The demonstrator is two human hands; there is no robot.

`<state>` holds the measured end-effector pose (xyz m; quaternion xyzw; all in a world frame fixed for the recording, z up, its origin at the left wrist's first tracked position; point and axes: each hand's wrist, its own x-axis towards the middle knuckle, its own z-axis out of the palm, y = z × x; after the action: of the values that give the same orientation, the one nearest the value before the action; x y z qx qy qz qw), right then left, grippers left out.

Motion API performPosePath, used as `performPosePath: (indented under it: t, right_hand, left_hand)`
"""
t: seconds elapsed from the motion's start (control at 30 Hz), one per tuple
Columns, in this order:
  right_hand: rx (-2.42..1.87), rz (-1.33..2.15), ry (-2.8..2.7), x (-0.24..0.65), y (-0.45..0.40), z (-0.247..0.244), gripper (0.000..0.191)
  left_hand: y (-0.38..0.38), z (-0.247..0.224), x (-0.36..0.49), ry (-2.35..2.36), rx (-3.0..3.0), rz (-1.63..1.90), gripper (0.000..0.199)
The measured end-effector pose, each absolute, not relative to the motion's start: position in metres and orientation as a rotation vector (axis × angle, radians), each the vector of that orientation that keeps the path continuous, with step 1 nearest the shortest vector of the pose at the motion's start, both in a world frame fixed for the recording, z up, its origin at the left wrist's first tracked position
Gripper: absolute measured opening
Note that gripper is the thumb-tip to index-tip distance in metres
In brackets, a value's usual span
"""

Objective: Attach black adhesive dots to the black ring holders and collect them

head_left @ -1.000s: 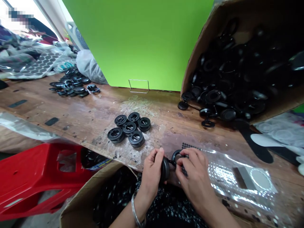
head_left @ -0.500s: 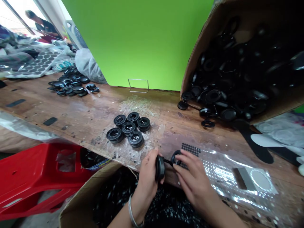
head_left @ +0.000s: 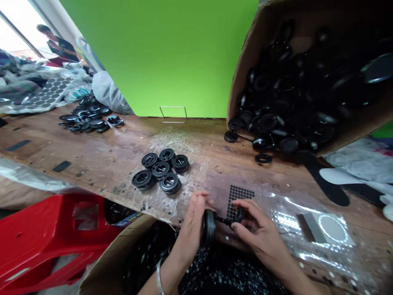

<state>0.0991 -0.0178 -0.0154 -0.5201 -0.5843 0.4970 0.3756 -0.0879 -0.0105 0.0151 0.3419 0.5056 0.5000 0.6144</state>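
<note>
My left hand (head_left: 195,219) is closed on a thick black round piece with a ribbed rim (head_left: 208,227), held on edge above the table's front edge. A thin black strip (head_left: 223,220) runs from it to a smaller black round part (head_left: 238,215). That smaller part is pinched between the thumb and fingers of my right hand (head_left: 256,229). Just behind it lies a sheet of small black dots (head_left: 241,194). To the left, several black round pieces with slotted centres (head_left: 161,169) sit close together on the wooden table (head_left: 104,164).
A cardboard box (head_left: 242,73) spilling black round parts stands back right, beside a green panel (head_left: 166,57). Another pile of black parts (head_left: 89,116) lies back left. A red stool (head_left: 37,229) and an open carton (head_left: 104,256) are below the edge. A person (head_left: 59,43) is far left.
The view has shifted slightly. My right hand's fingers have curled around the smaller round part and turned it. My left hand still grips the ribbed piece, its fingers now straighter.
</note>
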Motion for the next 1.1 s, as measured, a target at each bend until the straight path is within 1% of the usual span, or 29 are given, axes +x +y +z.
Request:
performPosePath:
  t: [0.03,0.1,0.17,0.2,0.23,0.27,0.4,0.47,0.67,0.9,1.0,1.07,1.1]
  right_hand:
    - [-1.350,1.370,-1.412,0.100,-0.020,-0.013,0.035]
    - [-1.380,1.556,-1.280,0.103,-0.023,-0.008,0.037]
    - [-1.407,1.688,-1.252,0.108,-0.021,-0.004,0.041]
    - [-1.434,1.707,-1.280,0.112,-0.018,-0.003,0.043]
    - [-1.478,1.659,-1.335,0.117,-0.012,-0.004,0.044]
    - [-1.534,1.530,-1.410,0.124,-0.005,-0.005,0.042]
    - [-1.682,0.646,-1.795,0.151,0.027,-0.025,0.022]
    - [-1.695,0.455,-1.929,0.158,0.038,-0.036,0.019]
    - [-1.712,0.410,-2.093,0.156,0.050,-0.046,0.014]
    - [-1.725,0.253,-2.117,0.154,0.048,-0.047,0.012]
    - [-1.574,0.187,-2.055,0.141,0.032,-0.028,0.008]
    - [-1.353,0.157,-2.000,0.121,0.016,-0.009,0.005]
    - [-1.253,0.162,-1.988,0.108,0.008,0.000,0.006]
  left_hand:
    - [-0.011,0.019,-0.091,1.138,0.982,1.182,0.049]
    - [-0.010,0.026,-0.097,0.987,1.336,1.094,0.056]
    - [-0.008,0.030,-0.097,0.863,1.499,0.947,0.054]
    - [-0.007,0.030,-0.096,0.865,1.485,0.922,0.053]
    - [-0.005,0.029,-0.092,0.910,1.410,0.939,0.051]
    - [-0.003,0.027,-0.089,0.974,1.287,0.988,0.049]
    - [0.003,0.019,-0.074,1.118,0.735,1.158,0.047]
    - [0.006,0.018,-0.072,1.130,0.625,1.182,0.049]
    - [0.012,0.013,-0.073,1.075,0.495,1.241,0.054]
    - [0.014,0.007,-0.070,1.168,0.350,1.428,0.048]
    - [0.014,0.003,-0.072,1.211,0.285,1.466,0.048]
    - [0.015,0.000,-0.073,1.235,0.281,1.459,0.049]
    - [0.015,-0.002,-0.073,1.247,0.282,1.451,0.049]
